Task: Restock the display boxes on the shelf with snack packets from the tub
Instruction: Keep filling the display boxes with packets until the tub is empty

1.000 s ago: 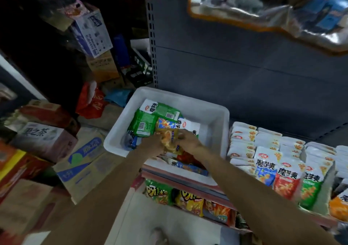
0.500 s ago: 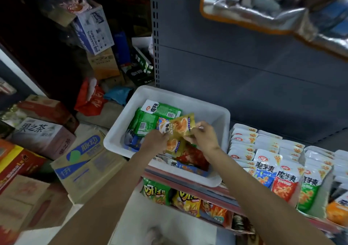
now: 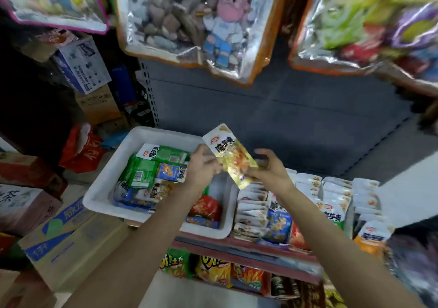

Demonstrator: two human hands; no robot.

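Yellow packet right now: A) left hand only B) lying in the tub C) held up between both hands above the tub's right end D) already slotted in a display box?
C: the yellow packet is up off the white tub, gripped by the left hand and right hand.

Dim, cool indoor light falls from overhead. The far left corner sinks into near-black shadow. Glare streaks the foil bags (image 3: 189, 23) hanging at the top, and the raised yellow packet (image 3: 231, 156) shines brightly. The wide lens bends the shelf (image 3: 237, 243) toward the edges. Motion blur smears the right border and softens both hands; print stays readable only near the centre.
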